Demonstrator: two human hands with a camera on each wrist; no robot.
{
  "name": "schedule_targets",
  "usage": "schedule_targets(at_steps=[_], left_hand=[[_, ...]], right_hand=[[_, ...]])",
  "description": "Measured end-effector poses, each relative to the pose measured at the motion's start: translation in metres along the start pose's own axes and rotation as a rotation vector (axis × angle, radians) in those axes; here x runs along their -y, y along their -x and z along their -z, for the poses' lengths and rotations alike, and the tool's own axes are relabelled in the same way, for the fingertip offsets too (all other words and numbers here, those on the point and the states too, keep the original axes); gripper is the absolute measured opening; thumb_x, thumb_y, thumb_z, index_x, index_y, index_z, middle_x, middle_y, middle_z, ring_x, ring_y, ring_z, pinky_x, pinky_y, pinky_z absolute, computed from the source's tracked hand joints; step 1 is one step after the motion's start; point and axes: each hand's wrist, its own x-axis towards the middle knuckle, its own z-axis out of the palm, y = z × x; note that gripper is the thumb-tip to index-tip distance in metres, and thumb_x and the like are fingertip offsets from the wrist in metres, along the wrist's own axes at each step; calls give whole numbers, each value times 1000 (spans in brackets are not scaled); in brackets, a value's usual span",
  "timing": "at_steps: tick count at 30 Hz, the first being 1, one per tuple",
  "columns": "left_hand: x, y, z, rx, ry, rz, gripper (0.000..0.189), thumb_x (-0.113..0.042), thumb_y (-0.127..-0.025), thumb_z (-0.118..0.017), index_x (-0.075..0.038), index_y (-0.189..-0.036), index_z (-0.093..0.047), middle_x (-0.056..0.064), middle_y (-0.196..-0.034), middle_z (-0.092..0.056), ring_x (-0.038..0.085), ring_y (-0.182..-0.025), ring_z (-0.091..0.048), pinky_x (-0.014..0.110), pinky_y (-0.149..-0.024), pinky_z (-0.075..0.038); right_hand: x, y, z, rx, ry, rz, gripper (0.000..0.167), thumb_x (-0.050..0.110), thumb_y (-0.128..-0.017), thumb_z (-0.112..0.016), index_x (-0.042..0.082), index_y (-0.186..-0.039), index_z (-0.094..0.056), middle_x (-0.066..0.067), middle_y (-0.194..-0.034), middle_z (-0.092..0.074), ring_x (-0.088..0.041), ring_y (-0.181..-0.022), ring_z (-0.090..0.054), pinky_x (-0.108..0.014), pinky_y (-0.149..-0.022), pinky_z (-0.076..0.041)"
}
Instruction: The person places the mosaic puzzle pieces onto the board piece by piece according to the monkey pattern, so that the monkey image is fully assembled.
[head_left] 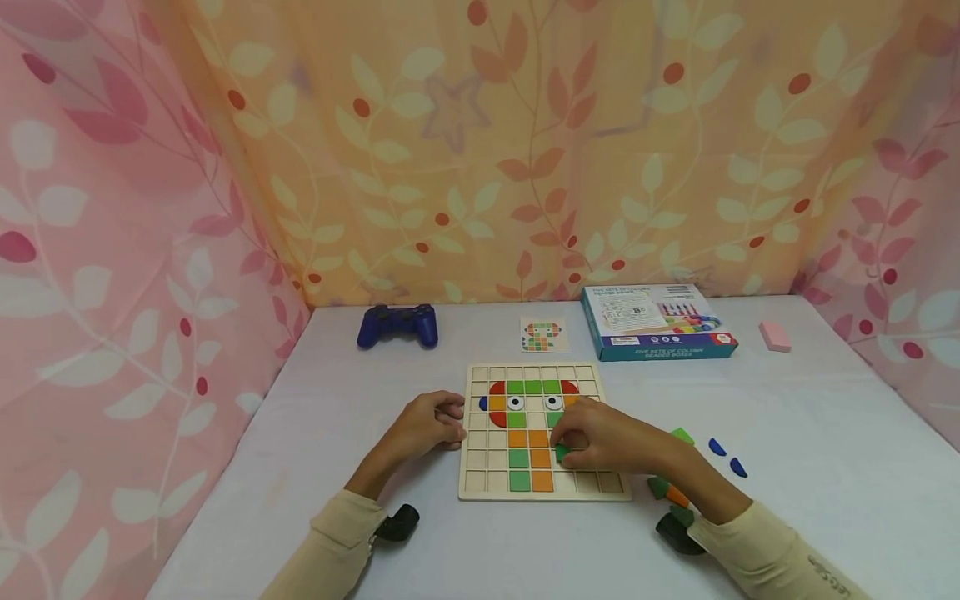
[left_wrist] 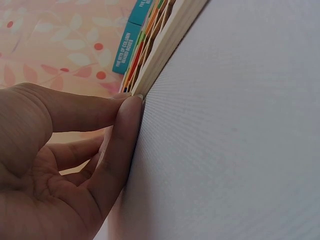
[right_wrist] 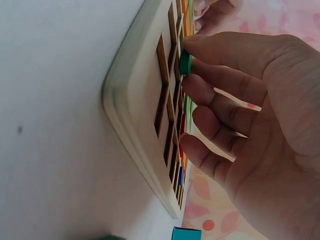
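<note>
A square wooden grid board [head_left: 476, 481] lies on the table, partly filled with green, orange and red tiles and two eye tiles [head_left: 515, 403]. At its left edge, my left hand [head_left: 426, 427] pinches the rim between thumb and a finger, seen close in the left wrist view. My right hand [head_left: 611, 435] is over the board's right half and pinches a dark green piece [right_wrist: 185, 62] between thumb and forefinger. The other fingers of that hand are bent near the board. It hides some cells in the head view.
Loose pieces lie right of the board: two blue half-rounds [head_left: 717, 447], an orange piece [head_left: 677, 497] and green ones, partly behind the right forearm. Farther back are a blue game controller [head_left: 397, 326], a picture card [head_left: 544, 335], a boxed game [head_left: 660, 323] and a pink block [head_left: 775, 337].
</note>
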Motion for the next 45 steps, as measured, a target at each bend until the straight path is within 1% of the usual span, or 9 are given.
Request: schedule_targets(at_steps=[3, 11, 20, 27, 31, 35, 37, 40, 45], left_hand=[[-1, 0, 0, -1, -2, 0, 53, 8, -87, -76, 5, -138, -62, 15, -118, -65, 19, -92, -67, 32, -76, -67], [0, -1, 0, 0, 1, 0, 52, 8, -88, -76, 4, -138, -62, 15, -117, -65, 20, -93, -66, 31, -75, -67], [0, 0, 0, 6, 3, 2, 52, 8, -88, -77, 5, -138, -62, 16, -118, -65, 20, -93, -66, 32, -76, -68], [-1, 0, 1, 3, 5, 7, 52, 8, -88, -78, 4, -138, -62, 16, -118, -65, 20, -93, -66, 33, -76, -68], [-1, 0, 0, 2, 2, 5, 52, 8, -88, -77, 4, -138, -62, 15, -117, -65, 19, -92, -66, 32, -76, -68], [0, 0, 0, 7, -7, -6, 52, 8, -88, -76, 5, -138, -62, 15, -117, -64, 20, -92, -66, 30, -75, -67], [0, 0, 0, 11, -10, -10, 52, 8, -88, -76, 5, -138, -61, 15, -117, -64, 20, -93, -66, 30, -75, -67], [1, 0, 0, 12, -8, -10, 52, 8, -88, -76, 5, -138, -61, 15, -118, -64, 20, -92, -66, 31, -75, -67], [1, -1, 0, 5, -6, -7, 53, 8, -88, -77, 5, -138, -62, 15, -118, -65, 19, -92, -66, 32, -76, -67]], right_hand=[[2, 0, -1, 4, 7, 13, 18, 29, -92, -83, 23, -109, -82, 10, -110, -68, -17, -108, -56, -47, -104, -58], [4, -1, -2, 10, 12, 15, 23, 33, -92, -83, 24, -113, -81, 12, -112, -69, -15, -106, -56, -47, -106, -57], [3, 2, -2, 38, -79, 9, 30, 27, -91, -84, 21, -121, -79, 10, -114, -69, -14, -101, -59, -30, -99, -60], [2, 5, -1, 40, -82, 13, 29, 26, -92, -83, 22, -121, -79, 11, -112, -70, -13, -99, -59, -25, -96, -59], [1, 6, 1, 39, -91, 24, 29, 26, -92, -83, 22, -121, -79, 10, -112, -71, -14, -99, -61, -27, -96, -60], [-1, 10, 4, 23, -68, 32, 29, 27, -93, -82, 21, -121, -79, 10, -115, -71, -14, -103, -61, -37, -100, -60], [-3, 13, 7, 15, -55, 18, 30, 28, -92, -82, 21, -121, -78, 9, -115, -71, -15, -105, -60, -40, -100, -60], [-5, 19, 11, 8, -62, -20, 31, 29, -91, -83, 21, -121, -78, 8, -114, -69, -18, -105, -58, -40, -96, -59], [-11, 31, 19, -12, -95, -103, 33, 28, -90, -84, 23, -121, -79, 6, -114, -68, -20, -106, -56, -34, -92, -59]])
